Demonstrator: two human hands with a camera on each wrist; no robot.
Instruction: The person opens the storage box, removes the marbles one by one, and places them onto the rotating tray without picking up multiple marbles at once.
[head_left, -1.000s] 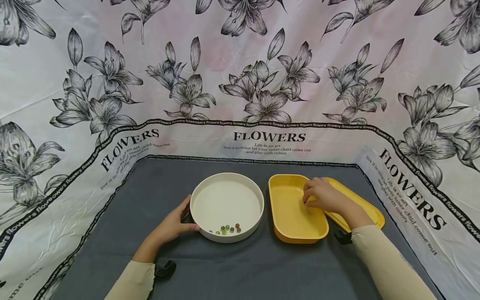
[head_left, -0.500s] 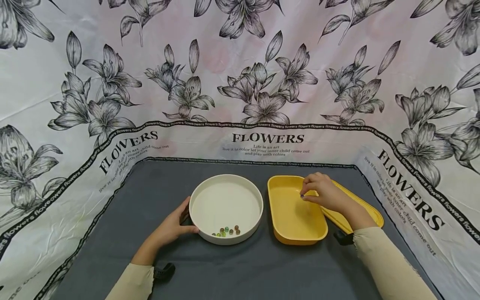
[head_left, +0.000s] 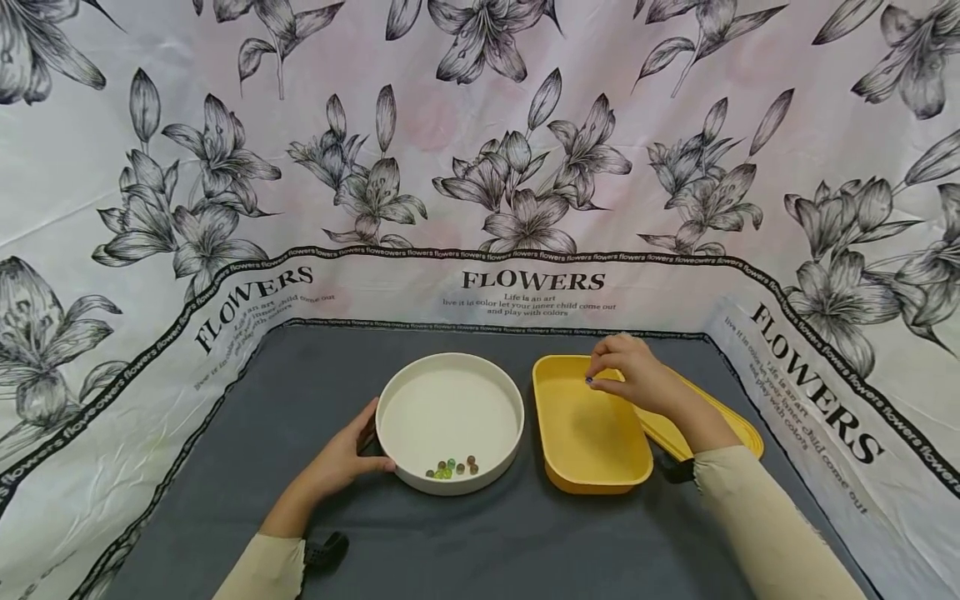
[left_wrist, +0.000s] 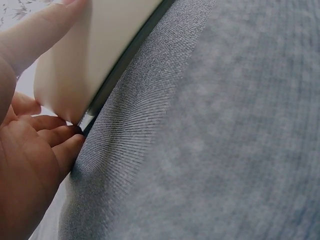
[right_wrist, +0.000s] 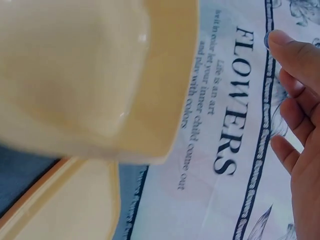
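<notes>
My left hand (head_left: 337,458) holds a round white dish (head_left: 450,400) by its left side. In the left wrist view the thumb lies at the upper part of the dish wall (left_wrist: 95,55), with fingers (left_wrist: 52,132) curled against its lower edge. Several green and brown marbles (head_left: 461,468) rest inside, near the front wall. Above a yellow rectangular container (head_left: 596,437), my right hand (head_left: 637,379) pinches a small blue marble (head_left: 588,380) between thumb and fingertips. Only a sliver of that marble (right_wrist: 267,40) shows past the thumb in the right wrist view.
A yellow lid (head_left: 738,433) lies right of the container, partly behind the right forearm. Dark grey cloth (head_left: 465,550) covers the table. Behind and at both sides hangs a white flower-printed cloth (head_left: 532,287).
My right hand has risen from inside the yellow container and shifted left, bringing the blue marble into sight. The left hand keeps its hold on the dish.
</notes>
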